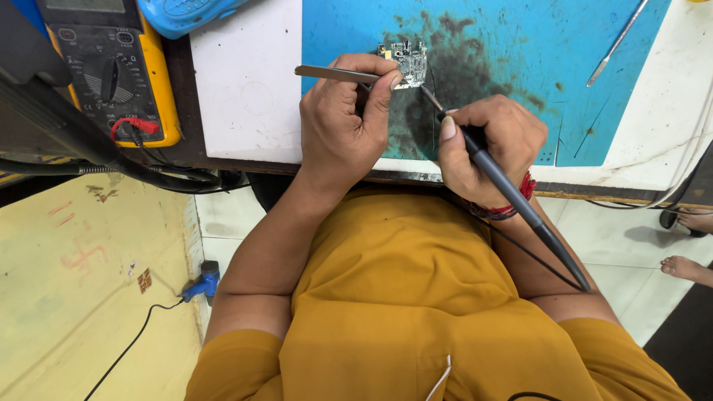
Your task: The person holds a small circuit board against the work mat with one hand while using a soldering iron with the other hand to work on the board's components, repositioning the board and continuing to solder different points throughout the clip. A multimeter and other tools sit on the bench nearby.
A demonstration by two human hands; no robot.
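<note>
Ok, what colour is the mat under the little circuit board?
Blue, with a dark sooty stain around the circuit board. The mat shows best in the head view.

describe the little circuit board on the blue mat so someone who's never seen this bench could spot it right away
Find the blue mat with its dark sooty stain. At the stain's upper left edge, just above the left hand, lies the small circuit board. It is the only grey-green square studded with tiny components, touched by the tweezers and the soldering iron.
</note>
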